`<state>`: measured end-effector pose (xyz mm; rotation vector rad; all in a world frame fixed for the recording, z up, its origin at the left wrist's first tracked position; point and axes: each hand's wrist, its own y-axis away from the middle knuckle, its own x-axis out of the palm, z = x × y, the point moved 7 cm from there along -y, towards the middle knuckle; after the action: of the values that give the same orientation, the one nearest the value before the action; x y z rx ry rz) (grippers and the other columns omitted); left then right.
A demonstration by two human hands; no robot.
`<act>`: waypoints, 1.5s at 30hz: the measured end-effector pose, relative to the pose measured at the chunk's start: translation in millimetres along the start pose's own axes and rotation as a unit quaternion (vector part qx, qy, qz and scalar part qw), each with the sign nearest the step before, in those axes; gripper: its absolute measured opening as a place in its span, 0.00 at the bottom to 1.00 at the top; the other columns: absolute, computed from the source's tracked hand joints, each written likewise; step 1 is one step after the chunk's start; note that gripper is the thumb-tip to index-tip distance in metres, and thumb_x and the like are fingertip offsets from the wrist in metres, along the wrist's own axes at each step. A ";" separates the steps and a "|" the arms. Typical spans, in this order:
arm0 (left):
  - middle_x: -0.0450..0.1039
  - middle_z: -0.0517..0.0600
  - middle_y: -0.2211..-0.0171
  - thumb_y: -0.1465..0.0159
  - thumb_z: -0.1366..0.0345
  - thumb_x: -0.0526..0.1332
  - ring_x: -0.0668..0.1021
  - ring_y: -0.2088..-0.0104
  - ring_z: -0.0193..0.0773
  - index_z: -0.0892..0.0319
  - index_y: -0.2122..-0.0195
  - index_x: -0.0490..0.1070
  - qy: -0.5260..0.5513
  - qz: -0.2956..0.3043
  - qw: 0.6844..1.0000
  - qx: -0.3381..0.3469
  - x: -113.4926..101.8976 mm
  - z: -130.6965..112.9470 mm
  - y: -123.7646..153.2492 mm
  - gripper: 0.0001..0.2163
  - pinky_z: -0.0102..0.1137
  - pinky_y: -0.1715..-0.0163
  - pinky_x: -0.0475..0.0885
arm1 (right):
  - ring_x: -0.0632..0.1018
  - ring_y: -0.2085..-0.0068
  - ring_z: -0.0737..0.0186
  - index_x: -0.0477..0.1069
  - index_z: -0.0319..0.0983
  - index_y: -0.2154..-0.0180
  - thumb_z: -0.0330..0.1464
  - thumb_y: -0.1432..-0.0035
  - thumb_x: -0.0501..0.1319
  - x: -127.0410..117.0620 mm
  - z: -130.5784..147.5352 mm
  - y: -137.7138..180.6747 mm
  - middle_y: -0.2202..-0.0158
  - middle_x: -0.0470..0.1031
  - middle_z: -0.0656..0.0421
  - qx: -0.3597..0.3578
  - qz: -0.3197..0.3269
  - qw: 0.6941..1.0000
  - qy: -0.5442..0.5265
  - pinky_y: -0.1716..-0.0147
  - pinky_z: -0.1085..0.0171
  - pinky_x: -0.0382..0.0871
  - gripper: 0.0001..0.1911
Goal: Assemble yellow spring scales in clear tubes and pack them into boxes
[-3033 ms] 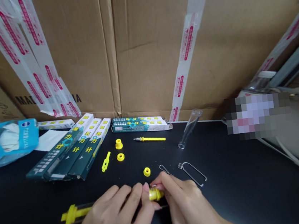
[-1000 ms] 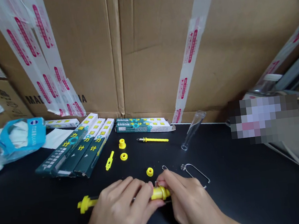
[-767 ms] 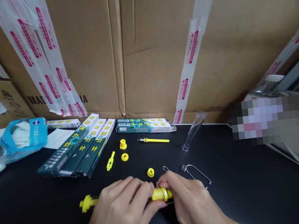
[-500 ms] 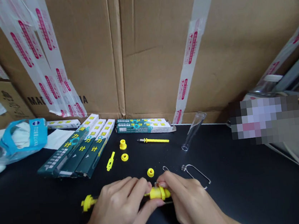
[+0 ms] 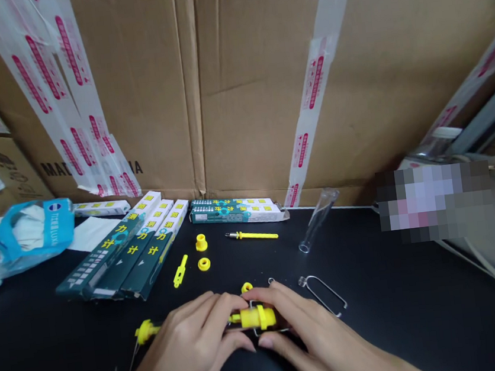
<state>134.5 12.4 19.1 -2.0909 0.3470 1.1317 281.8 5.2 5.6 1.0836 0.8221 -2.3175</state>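
Observation:
My left hand [image 5: 197,334] is wrapped round the tube of a spring scale lying across in front of me. One yellow end [image 5: 145,331] sticks out to its left, with a thin wire hanging there. From its right side comes the yellow end cap [image 5: 258,317], lying level between both hands. My right hand [image 5: 310,321] curls round this cap, closed on a bent wire handle [image 5: 255,331] whose ends show above and below the cap. Its index fingertip is over the cap and its thumb below. Just behind the fingers, a small yellow ring [image 5: 246,287] is partly hidden.
A second wire handle [image 5: 327,295] lies right of my hands, a clear tube [image 5: 318,222] behind it. Further back are a yellow rod [image 5: 255,236], yellow cap [image 5: 201,242], ring [image 5: 204,264], flat yellow piece [image 5: 180,271], printed boxes [image 5: 129,246] and a blue bag [image 5: 40,230].
My right fingers have spread from a pinch at the cap's right end to reach round it, and the wire ends now show at the cap. My left thumb has drawn back from the cap.

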 end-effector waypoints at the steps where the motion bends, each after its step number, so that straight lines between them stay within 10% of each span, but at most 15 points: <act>1: 0.82 0.44 0.66 0.22 0.58 0.47 0.85 0.67 0.37 0.54 0.59 0.73 -0.013 -0.006 1.000 0.008 -0.2 -0.8 0.3 0.16 0.30 0.68 0.79 | 0.83 0.50 0.51 0.61 0.38 0.38 0.41 0.24 0.47 1.0 0.3 -0.2 0.48 0.78 0.46 -0.003 0.003 1.000 0.002 0.55 0.60 0.80 0.21; 18: 0.83 0.45 0.73 0.21 0.68 0.42 0.84 0.76 0.35 0.61 0.60 0.73 -0.197 -0.100 0.962 0.160 -10.7 -24.5 5.6 0.21 0.30 0.79 0.76 | 0.79 0.70 0.53 0.70 0.32 0.51 0.38 0.22 0.38 12.5 4.7 -6.1 0.65 0.77 0.47 -0.011 -0.007 0.997 0.072 0.72 0.58 0.78 0.25; 25: 0.82 0.46 0.76 0.21 0.72 0.41 0.84 0.77 0.37 0.63 0.59 0.75 -0.244 -0.110 0.943 0.199 -17.3 -38.5 4.5 0.22 0.33 0.81 0.74 | 0.80 0.61 0.53 0.71 0.37 0.52 0.36 0.25 0.48 6.0 1.3 -4.0 0.59 0.79 0.49 0.030 -0.015 0.998 -0.061 0.61 0.58 0.77 0.16; 35: 0.84 0.52 0.73 0.23 0.73 0.49 0.84 0.77 0.42 0.70 0.56 0.74 -0.292 -0.104 0.925 0.222 -7.4 -41.0 13.2 0.14 0.36 0.80 0.74 | 0.73 0.69 0.65 0.76 0.37 0.59 0.57 0.42 0.65 27.4 -23.0 -5.3 0.69 0.73 0.59 0.283 -0.017 0.833 -0.475 0.71 0.67 0.66 0.28; 45: 0.83 0.53 0.74 0.25 0.79 0.46 0.84 0.79 0.44 0.71 0.59 0.76 -0.337 -0.067 0.908 0.240 -5.9 -50.5 9.7 0.17 0.35 0.86 0.72 | 0.70 0.65 0.63 0.75 0.38 0.60 0.55 0.46 0.70 22.2 -21.5 -4.1 0.68 0.71 0.60 0.286 -0.029 0.817 -0.500 0.68 0.66 0.63 0.28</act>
<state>157.0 -30.5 37.2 -1.1864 0.1206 1.4289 277.5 19.6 -21.8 -0.1229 -0.2736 -2.7300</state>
